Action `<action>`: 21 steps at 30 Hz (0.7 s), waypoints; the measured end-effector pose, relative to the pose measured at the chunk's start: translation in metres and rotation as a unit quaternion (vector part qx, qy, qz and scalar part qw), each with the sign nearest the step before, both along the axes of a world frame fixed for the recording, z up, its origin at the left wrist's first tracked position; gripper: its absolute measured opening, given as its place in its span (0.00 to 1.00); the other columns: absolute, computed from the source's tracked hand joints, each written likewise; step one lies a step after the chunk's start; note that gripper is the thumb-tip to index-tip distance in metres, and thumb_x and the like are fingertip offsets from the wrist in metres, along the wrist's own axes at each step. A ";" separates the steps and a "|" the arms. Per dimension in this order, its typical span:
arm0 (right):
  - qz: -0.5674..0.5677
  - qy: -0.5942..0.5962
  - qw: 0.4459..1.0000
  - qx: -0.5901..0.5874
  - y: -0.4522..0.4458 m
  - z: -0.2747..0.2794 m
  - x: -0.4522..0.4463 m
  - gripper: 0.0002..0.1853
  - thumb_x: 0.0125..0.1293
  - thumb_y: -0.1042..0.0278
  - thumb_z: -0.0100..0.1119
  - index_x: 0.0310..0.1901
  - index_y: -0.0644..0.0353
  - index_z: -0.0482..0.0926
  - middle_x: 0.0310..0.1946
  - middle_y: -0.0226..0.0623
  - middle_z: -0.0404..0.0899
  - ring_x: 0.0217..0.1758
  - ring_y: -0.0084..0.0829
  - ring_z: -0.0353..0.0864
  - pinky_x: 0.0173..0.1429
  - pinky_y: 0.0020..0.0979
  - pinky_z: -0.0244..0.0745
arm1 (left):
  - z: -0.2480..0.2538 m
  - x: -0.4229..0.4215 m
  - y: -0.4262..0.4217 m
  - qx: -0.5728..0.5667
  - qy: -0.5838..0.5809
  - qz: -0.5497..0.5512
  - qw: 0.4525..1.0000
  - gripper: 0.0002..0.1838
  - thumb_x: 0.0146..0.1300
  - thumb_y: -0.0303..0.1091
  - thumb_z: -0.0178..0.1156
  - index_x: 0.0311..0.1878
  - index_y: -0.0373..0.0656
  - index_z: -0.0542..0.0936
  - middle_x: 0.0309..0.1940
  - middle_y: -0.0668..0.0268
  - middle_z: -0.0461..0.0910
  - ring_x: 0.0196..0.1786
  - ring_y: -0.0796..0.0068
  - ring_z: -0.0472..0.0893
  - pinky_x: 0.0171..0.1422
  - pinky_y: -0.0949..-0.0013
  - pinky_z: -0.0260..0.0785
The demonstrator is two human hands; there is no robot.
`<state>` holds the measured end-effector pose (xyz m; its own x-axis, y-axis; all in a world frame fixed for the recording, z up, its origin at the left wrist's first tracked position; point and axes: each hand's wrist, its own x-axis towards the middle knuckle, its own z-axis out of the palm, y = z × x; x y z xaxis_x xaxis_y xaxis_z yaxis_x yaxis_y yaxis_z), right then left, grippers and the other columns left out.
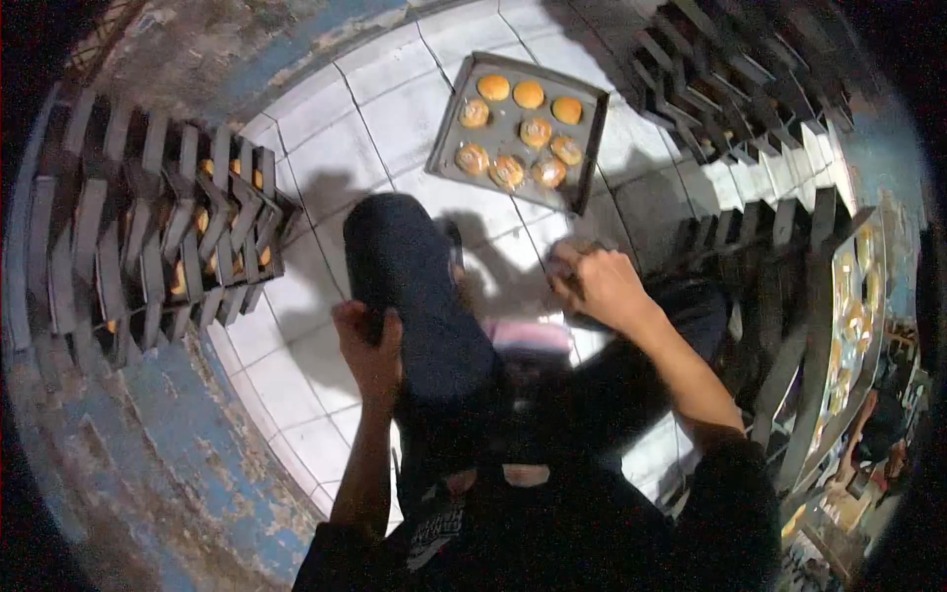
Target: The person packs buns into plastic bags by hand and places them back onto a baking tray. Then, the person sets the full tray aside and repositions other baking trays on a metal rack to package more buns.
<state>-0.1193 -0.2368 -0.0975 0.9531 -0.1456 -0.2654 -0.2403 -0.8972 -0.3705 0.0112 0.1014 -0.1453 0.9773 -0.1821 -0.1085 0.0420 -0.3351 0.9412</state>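
Note:
My left hand [370, 345] is beside my left thigh, its fingers curled toward the thumb. A dark patch lies between them, and I cannot make out what, if anything, it holds. My right hand [604, 283] is above my right knee, fingers bent and pressed together around something dark that is blurred. Beyond both hands, a dark metal tray [508, 104] lies tilted on the tiles. It holds several round golden buns [529, 94]; some have pale shiny streaks on top, while those at the far edge look plain.
A metal rack [148, 232] with trays of buns stands on the left. More dark racks [730, 89] line the right, one with a tray of buns [848, 326]. A blurred pink and white item [528, 337] lies between my legs. A person [873, 429] is at far right.

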 end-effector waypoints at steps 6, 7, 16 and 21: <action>0.147 0.122 0.975 -0.115 0.085 -0.042 -0.092 0.12 0.71 0.57 0.62 0.39 0.57 0.87 0.42 0.48 0.90 0.45 0.43 0.91 0.45 0.43 0.83 | 0.038 -0.015 -0.009 0.011 -0.061 -0.077 0.995 0.16 0.73 0.27 0.66 0.57 0.45 0.71 0.45 0.71 0.67 0.47 0.78 0.69 0.55 0.69 0.65; 0.145 0.117 0.975 -0.118 0.096 -0.046 -0.095 0.12 0.71 0.57 0.62 0.39 0.57 0.87 0.42 0.48 0.90 0.45 0.43 0.91 0.45 0.43 0.83 | 0.046 -0.019 -0.012 0.009 -0.066 -0.078 0.995 0.16 0.73 0.27 0.66 0.57 0.45 0.71 0.45 0.71 0.67 0.47 0.78 0.69 0.55 0.69 0.65; 0.032 -0.067 0.979 0.190 0.094 -0.026 -0.094 0.11 0.65 0.67 0.64 0.44 0.63 0.90 0.58 0.49 0.83 0.64 0.49 0.82 0.64 0.46 0.82 | 0.077 -0.084 -0.030 -0.108 0.054 -0.197 0.973 0.26 0.73 0.26 0.63 0.71 0.43 0.68 0.66 0.58 0.75 0.68 0.65 0.75 0.72 0.63 0.68; -0.187 -0.177 0.838 0.481 0.042 0.044 -0.082 0.15 0.72 0.65 0.63 0.29 0.68 0.79 0.62 0.46 0.85 0.63 0.38 0.82 0.66 0.37 0.75 | 0.067 -0.107 -0.045 -0.337 0.397 -0.129 0.844 0.31 0.81 0.36 0.58 0.83 0.46 0.62 0.77 0.52 0.71 0.81 0.56 0.68 0.85 0.47 0.59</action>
<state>-0.2013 -0.1948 -0.0539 0.9326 -0.3324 -0.1410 -0.1595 -0.0288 -0.9868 -0.0954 0.0564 -0.0786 0.5637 -0.6598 -0.4970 0.7567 0.1714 0.6308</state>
